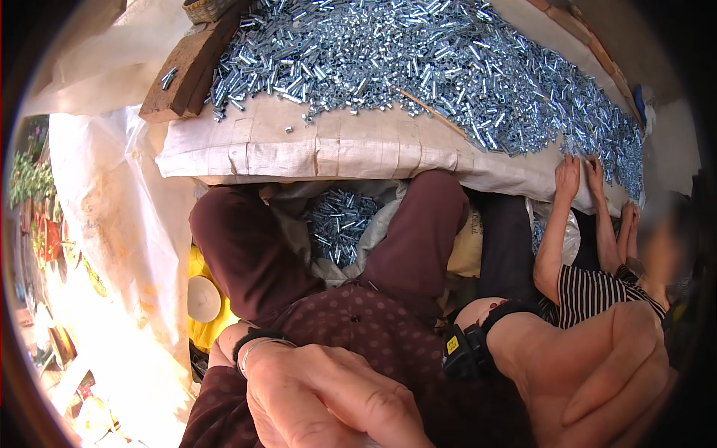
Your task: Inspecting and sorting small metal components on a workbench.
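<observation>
So, head cam, and I'll go by the table (299, 138), the one covered in pale woven cloth. The big heap of small, shiny blue-silver metal pieces (418, 67) is spread over the table's far side and runs down to its right end, with a few strays near the front edge. A thin stick (433, 114) lies at the heap's near edge. At the table's left end there's a wooden block (179, 78) with a couple of pieces on top, and a bit of a woven basket (205, 9) shows behind that.

Both of the wearer's hands are on the near side of the table, well apart from it. The left hand (328, 396) is loosely curled, fingertips out of sight, so can't tell if it's got hold of anything. The right hand (597, 373) has its fingers folded in, and same deal: can't tell what's inside, if anything. There's a black strap device (467, 351) by the right wrist.

Below the table's front edge, between the knees, an open pale sack (371, 243) holds more of those pieces. A co-worker in a striped top (597, 291) has their hands (567, 175) at the table's right end, by the heap.
</observation>
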{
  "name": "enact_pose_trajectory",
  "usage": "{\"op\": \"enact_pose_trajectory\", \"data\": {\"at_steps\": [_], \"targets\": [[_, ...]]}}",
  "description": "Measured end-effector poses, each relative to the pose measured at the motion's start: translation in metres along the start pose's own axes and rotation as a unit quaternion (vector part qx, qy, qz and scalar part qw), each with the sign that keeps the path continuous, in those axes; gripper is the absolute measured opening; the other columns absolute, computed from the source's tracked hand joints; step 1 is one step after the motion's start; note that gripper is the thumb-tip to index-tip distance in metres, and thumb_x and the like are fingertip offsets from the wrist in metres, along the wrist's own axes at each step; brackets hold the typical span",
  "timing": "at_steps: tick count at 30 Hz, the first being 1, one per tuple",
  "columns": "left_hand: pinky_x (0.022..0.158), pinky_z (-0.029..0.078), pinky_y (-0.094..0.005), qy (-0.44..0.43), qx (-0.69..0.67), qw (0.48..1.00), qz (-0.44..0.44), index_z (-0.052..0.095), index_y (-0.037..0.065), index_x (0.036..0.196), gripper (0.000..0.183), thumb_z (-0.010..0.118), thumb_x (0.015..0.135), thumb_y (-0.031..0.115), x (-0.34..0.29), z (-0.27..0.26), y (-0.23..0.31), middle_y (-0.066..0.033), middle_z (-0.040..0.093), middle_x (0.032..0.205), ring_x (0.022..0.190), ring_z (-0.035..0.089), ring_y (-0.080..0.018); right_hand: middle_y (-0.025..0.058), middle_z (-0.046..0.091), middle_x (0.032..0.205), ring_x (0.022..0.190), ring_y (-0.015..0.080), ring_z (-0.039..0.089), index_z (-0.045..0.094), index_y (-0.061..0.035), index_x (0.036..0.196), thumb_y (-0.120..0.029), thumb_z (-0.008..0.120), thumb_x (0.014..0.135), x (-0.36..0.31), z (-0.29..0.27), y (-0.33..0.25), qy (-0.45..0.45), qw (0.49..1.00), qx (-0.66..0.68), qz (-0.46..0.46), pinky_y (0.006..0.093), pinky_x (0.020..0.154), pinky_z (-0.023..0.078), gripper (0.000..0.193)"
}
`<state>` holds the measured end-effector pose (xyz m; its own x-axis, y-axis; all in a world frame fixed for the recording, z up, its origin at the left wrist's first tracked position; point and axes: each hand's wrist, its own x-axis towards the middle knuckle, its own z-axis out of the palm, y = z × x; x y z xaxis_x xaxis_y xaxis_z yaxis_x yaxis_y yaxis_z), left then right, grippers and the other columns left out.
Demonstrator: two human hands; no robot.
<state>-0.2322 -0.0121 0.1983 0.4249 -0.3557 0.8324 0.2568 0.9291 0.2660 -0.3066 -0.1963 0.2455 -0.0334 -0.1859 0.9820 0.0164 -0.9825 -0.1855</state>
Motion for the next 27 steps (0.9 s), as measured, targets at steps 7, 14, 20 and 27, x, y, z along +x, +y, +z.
{"op": "enact_pose_trajectory", "data": {"at_steps": [7,14,20,27], "targets": [[0.063,0.052,-0.0262,0.024,0.050,0.998,0.042,0.072,0.004,0.091,0.010,0.064,0.086,0.008,-0.005,0.002,0.002,-0.0221,0.065,0.095,0.078,0.063,-0.0242,-0.0092,0.034,0.043,0.039,0.0055,0.043,0.040,-0.0154,0.053,-0.026,0.058,0.085,-0.013,0.002,0.004,-0.013,0.987,-0.151,-0.052,0.0155,0.051,0.036,0.038],[0.062,0.051,-0.0256,0.057,0.126,0.990,-0.008,0.072,0.005,0.090,0.010,0.064,0.086,0.010,-0.002,0.010,0.017,-0.0197,0.065,0.095,0.076,0.062,-0.0227,-0.0099,0.035,0.043,0.040,0.0051,0.044,0.042,-0.0159,0.054,-0.027,0.057,0.086,-0.020,-0.010,0.016,-0.038,0.955,-0.277,-0.100,0.0161,0.053,0.039,0.037],[0.056,0.053,-0.0373,0.030,0.172,0.982,-0.066,0.059,-0.006,0.074,0.027,0.042,0.093,0.001,-0.021,0.000,0.015,-0.0336,0.058,0.088,0.067,0.061,-0.0385,-0.0096,0.036,0.044,0.041,0.0053,0.045,0.042,-0.0153,0.054,-0.027,0.058,0.086,-0.014,-0.008,0.007,-0.078,0.945,-0.288,-0.137,0.0163,0.053,0.040,0.038],[0.051,0.052,-0.0364,0.011,0.130,0.991,0.022,0.062,-0.007,0.093,0.018,0.046,0.093,0.002,-0.016,-0.010,0.001,-0.0304,0.059,0.093,0.071,0.060,-0.0355,-0.0092,0.037,0.044,0.041,0.0056,0.045,0.042,-0.0146,0.054,-0.028,0.058,0.086,-0.013,0.010,-0.010,-0.110,0.933,-0.308,-0.153,0.0165,0.054,0.041,0.038]]}}
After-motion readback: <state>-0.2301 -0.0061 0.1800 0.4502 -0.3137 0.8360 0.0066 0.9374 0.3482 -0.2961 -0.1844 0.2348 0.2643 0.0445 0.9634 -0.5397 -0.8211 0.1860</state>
